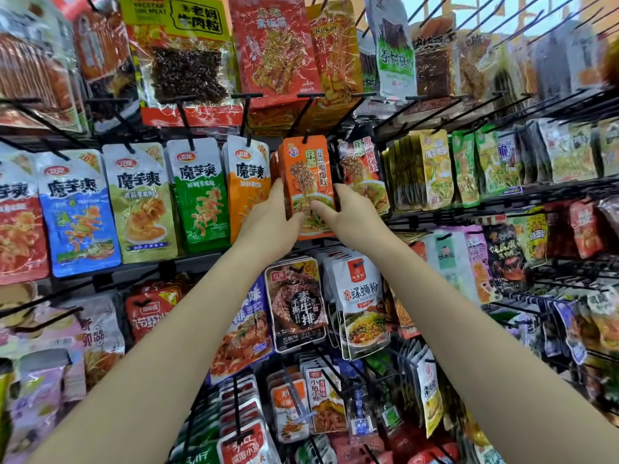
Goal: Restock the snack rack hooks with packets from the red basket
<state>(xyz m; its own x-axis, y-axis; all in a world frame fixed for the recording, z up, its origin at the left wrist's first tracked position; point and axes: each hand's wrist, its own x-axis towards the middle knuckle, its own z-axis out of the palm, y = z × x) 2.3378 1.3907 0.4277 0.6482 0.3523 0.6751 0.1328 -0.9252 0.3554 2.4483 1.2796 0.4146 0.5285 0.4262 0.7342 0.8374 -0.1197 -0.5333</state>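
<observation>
Behind the front orange packet [308, 182] more of the same kind hang on one black hook [306, 137], mostly hidden, so their number is unclear. Both hands' fingers disappear behind that stack. No basket is in view. Around it the snack rack [469, 195] holds rows of packets on hooks, many blurred at the edges. Both arms reach up and forward: the left hand [268, 226] has a grip on the stack's left edge, the right hand [348, 216] on its right, thumb across the front.
</observation>
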